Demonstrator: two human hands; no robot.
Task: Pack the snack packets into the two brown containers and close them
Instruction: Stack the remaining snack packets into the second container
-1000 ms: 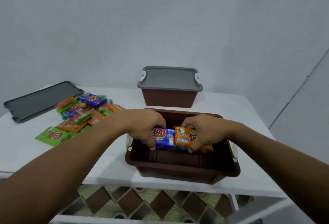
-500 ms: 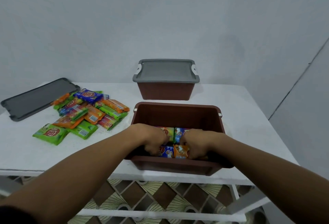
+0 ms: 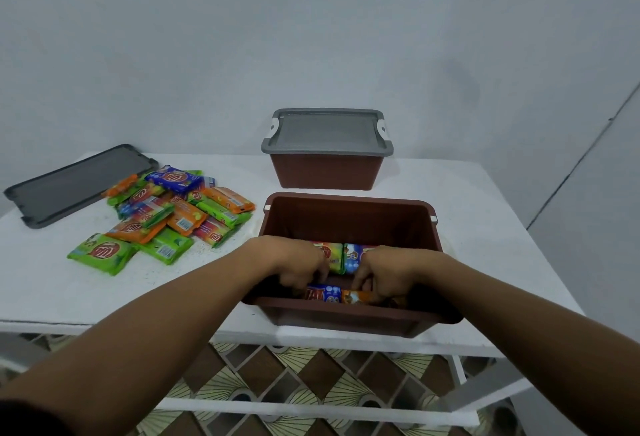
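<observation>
Both hands are low in the open box. Left hand pinches the blue packet, right hand the orange packet, at the near wall. Risk: on release the packets may topple, wasting room needed for the pile.

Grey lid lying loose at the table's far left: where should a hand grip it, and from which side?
Probably the grey lid by the left stretch of its near long edge, from the front. It lies flat on the white table, raised rim all round, and snack packets crowd only its right end.
</observation>
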